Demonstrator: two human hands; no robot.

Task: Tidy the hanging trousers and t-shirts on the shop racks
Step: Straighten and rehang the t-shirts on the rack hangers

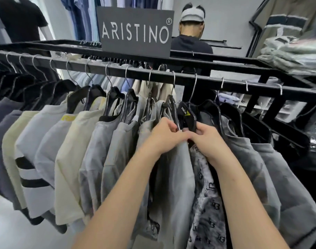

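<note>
Shop floor: black rail [171, 76] under brand sign [135, 31], t-shirts hung in a row | left hand [164, 137]: fingers curled, pinching shoulder of grey t-shirt [175, 168] at mid-rail | right hand [205, 141]: curled round black hanger [187, 115] above patterned shirt [205, 186], hands touching | purpose: probably squaring a shirt on its hanger; exact grip partly hidden

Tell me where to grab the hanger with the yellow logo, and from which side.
Probably the near shoulder of the black hanger, below its wire hook, coming from the front: that end slopes toward you, while neighbouring hangers crowd both sides.
</note>
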